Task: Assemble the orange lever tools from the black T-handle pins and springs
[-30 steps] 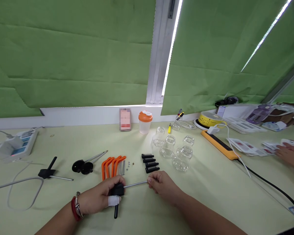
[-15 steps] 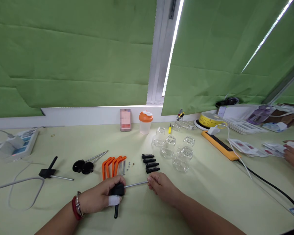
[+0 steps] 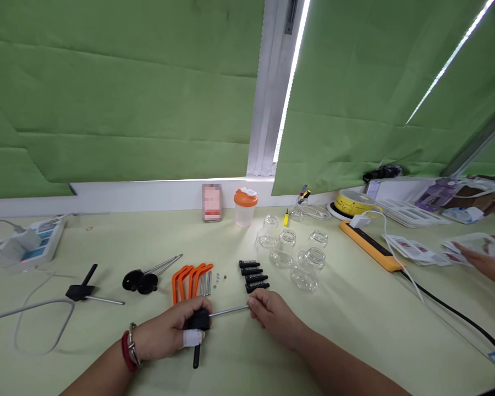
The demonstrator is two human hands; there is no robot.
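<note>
My left hand (image 3: 169,330), with white tape on its thumb, is wrapped round a black plastic part (image 3: 199,319) from which a metal rod (image 3: 231,311) sticks out to the right. The rod's far end is pinched between the thumb and finger of my right hand (image 3: 274,316). Just beyond my left hand lie orange bent pieces (image 3: 184,278) and thin metal pins (image 3: 205,283), with tiny nuts (image 3: 218,279) beside them. Several black ribbed pieces (image 3: 253,278) lie above my right hand. Two black discs with rods (image 3: 140,281) and another black part with a rod (image 3: 80,291) lie to the left.
Upside-down glass jars (image 3: 305,272) stand right of centre, near an orange-lidded cup (image 3: 245,206). An orange power strip (image 3: 371,246) and its cables cross the right side. Another person's hand (image 3: 489,267) holds clear packaging at the far right. A white power strip (image 3: 45,242) sits left.
My hands, the black part and the rod have hardly moved. At the far right, the other person's hand has shifted and now holds clear packaging over the packets.
</note>
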